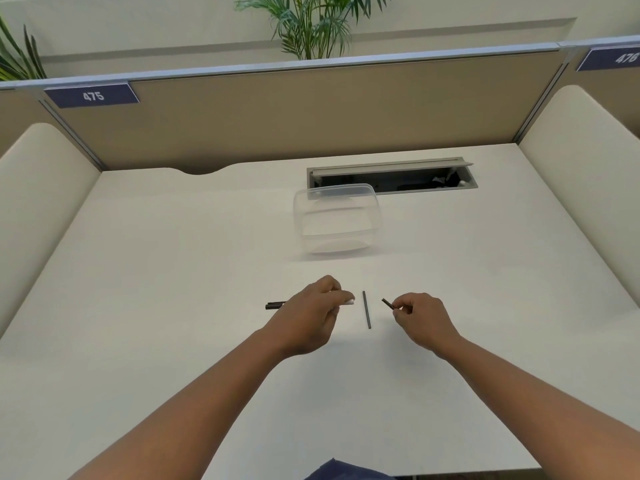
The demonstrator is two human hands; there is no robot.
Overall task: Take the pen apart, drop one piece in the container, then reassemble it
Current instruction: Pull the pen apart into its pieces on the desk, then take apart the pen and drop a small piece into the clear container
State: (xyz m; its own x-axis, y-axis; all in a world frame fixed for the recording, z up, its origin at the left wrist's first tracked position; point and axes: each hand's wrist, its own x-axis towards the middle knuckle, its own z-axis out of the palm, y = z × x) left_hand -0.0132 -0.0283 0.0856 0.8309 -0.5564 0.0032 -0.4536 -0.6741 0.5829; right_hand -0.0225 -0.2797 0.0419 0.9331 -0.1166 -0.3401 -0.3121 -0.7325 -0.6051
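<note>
The pen is apart. The left hand (304, 315) pinches the barrel (275, 304); the right hand (420, 318) pinches a small tip (388, 303). The refill (366, 309) lies on the worktop (173, 271) between them, pointing up-frame toward the box (337, 220). Both hands are about equally near it.

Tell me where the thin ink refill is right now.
In the head view, the thin ink refill lies alone on the desk, between the left hand and right hand, just nearer than the clear container.
</note>
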